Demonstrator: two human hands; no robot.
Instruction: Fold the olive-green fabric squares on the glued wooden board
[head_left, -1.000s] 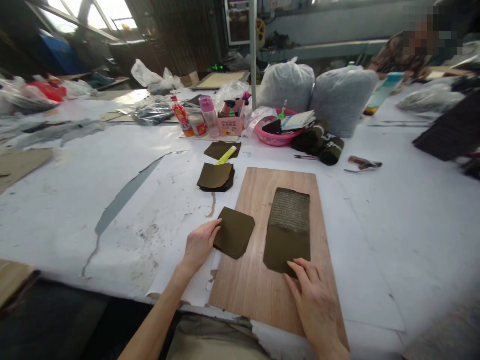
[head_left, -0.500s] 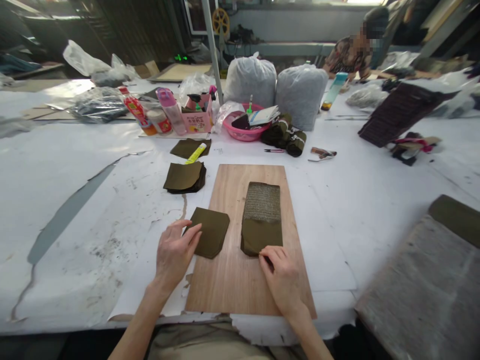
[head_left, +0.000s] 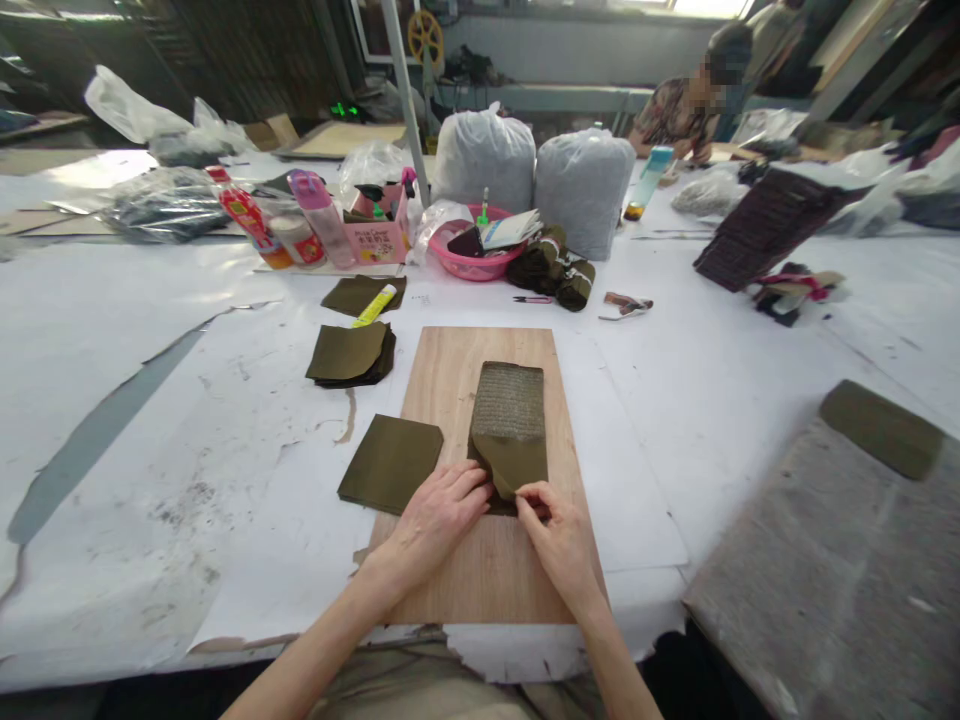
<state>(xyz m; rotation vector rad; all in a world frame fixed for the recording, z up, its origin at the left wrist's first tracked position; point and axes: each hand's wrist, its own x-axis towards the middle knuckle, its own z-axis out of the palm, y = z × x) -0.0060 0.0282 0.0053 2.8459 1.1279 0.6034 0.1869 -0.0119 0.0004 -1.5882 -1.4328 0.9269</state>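
On a wooden board (head_left: 442, 385) lies a narrow stack of olive fabric pieces (head_left: 517, 455), its far part covered by a greyish textured strip. My right hand (head_left: 559, 535) pinches the near corner of the top fabric piece, whose left side curls up off the stack. My left hand (head_left: 442, 505) lies with its fingers flat against the stack's near left edge; its thumb tip is hard to make out. Left of it, a squarish stack of olive fabric (head_left: 394, 460) sits partly over the board's edge. Farther back is another fabric pile (head_left: 349, 352).
A yellow tube (head_left: 375, 305) rests on olive fabric. Behind stand a pink basin (head_left: 480, 268), bottles, a pink box (head_left: 375, 242) and two stuffed white bags (head_left: 486, 160). Thread snips (head_left: 532, 299) lie near rolled cloth (head_left: 576, 285). A grey padded surface (head_left: 817, 560) is at right. Another person works far back.
My left hand has left the squarish stack and moved right to the narrow stack's edge. The top piece's near left side, flat before, is now lifted, its corner in my right hand.
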